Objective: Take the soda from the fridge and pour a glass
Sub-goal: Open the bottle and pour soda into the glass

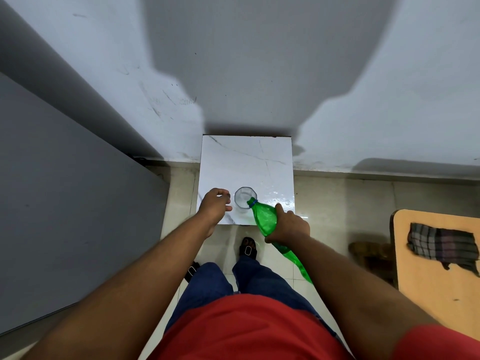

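Observation:
A clear drinking glass (pixel 244 198) stands upright near the front edge of a small white marble-top table (pixel 246 159). My right hand (pixel 289 226) grips a green plastic soda bottle (pixel 265 216) around its middle, tilted so its uncapped mouth rests over the glass rim. Clear liquid shows in the glass. My left hand (pixel 215 205) hovers just left of the glass with fingers curled, and a small dark thing sits at its fingertips; I cannot tell what it is.
A grey fridge side (pixel 65 203) fills the left. A white wall rises behind the table. At the right stands a tan wooden surface (pixel 441 276) with a checked cloth (pixel 441 242). My sandalled feet stand on the tiled floor below the table.

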